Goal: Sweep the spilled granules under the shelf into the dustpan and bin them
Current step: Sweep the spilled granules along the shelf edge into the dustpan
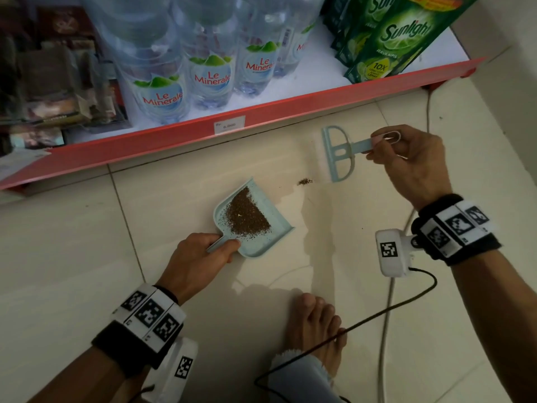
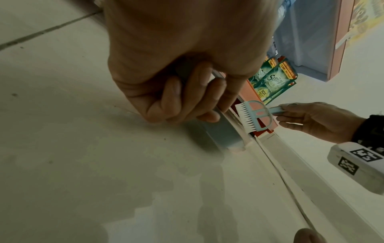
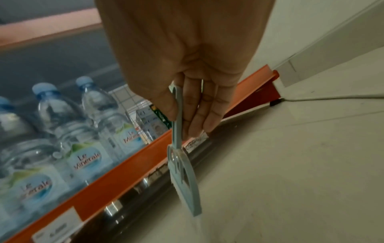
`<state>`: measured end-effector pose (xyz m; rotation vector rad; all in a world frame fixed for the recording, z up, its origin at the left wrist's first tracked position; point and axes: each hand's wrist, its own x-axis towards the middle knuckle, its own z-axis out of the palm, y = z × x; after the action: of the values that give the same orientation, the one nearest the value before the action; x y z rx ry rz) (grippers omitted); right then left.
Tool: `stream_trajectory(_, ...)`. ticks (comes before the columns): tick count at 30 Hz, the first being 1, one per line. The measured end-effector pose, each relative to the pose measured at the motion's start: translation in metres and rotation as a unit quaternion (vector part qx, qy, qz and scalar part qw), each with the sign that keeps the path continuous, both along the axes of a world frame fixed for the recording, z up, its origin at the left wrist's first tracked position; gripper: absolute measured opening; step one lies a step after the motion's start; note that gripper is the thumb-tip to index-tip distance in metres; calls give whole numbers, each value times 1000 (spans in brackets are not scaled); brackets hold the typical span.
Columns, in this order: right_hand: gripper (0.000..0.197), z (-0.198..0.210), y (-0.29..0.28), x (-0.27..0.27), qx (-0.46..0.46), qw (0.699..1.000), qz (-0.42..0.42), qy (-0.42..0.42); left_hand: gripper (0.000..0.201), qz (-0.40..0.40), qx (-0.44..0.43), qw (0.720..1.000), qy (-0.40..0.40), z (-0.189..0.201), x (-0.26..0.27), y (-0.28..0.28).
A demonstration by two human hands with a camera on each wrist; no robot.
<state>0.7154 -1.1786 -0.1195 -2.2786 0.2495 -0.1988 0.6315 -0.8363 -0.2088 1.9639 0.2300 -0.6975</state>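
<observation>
A pale blue dustpan (image 1: pixel 263 245) lies on the tiled floor with a heap of brown granules (image 1: pixel 247 215) in it. My left hand (image 1: pixel 200 257) grips its short handle (image 2: pixel 216 131). A small clump of granules (image 1: pixel 304 181) lies on the floor to the pan's right. My right hand (image 1: pixel 412 158) pinches the handle of a pale blue hand brush (image 1: pixel 338 154) with white bristles (image 2: pixel 246 116), held just above the floor beyond that clump, near the red shelf edge (image 1: pixel 261 112). The same brush (image 3: pixel 185 177) hangs from my fingers in the right wrist view.
Water bottles (image 1: pixel 209 74) and green detergent pouches (image 1: pixel 389 39) stand on the low shelf. A white wall (image 1: pixel 508 97) closes the right side. My bare foot (image 1: pixel 316 324) and two cables (image 1: pixel 386 312) lie on the floor near me. No bin is in view.
</observation>
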Motion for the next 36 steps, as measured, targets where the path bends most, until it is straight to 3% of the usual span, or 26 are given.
stream_trajectory(2,13,6,-4,-2,-21,1000,-4,-19,35,-3,1,1000,-1,0,1,-1)
stream_trajectory(4,15,7,-4,-3,-106,993,9,-42,35,-8,5,1000,-6,0,2,-1)
stream_trajectory(7,21,-4,7,-7,-276,959,59,-37,35,-9,8,1000,-8,1,3,-2)
stream_trajectory(9,23,-15,23,-15,-324,940,104,-6,36,-6,9,1000,-9,1,3,-3)
stream_trajectory(14,18,-29,63,-37,-251,956,154,0,34,1,16,1000,-7,1,2,0)
stream_trajectory(22,24,-1,61,-15,-268,949,153,-57,36,-1,12,1000,-2,2,-1,4)
stream_trajectory(25,24,-2,61,-3,-132,973,184,-41,35,4,13,1000,-3,2,-2,6)
stream_trajectory(27,25,-7,61,1,-73,973,220,4,34,6,11,1000,0,1,-4,8)
stream_trajectory(32,24,-20,46,1,-90,947,292,96,36,19,5,1000,18,-1,-8,13)
stream_trajectory(36,25,-13,18,0,-165,923,333,99,35,13,9,1000,8,-4,-7,14)
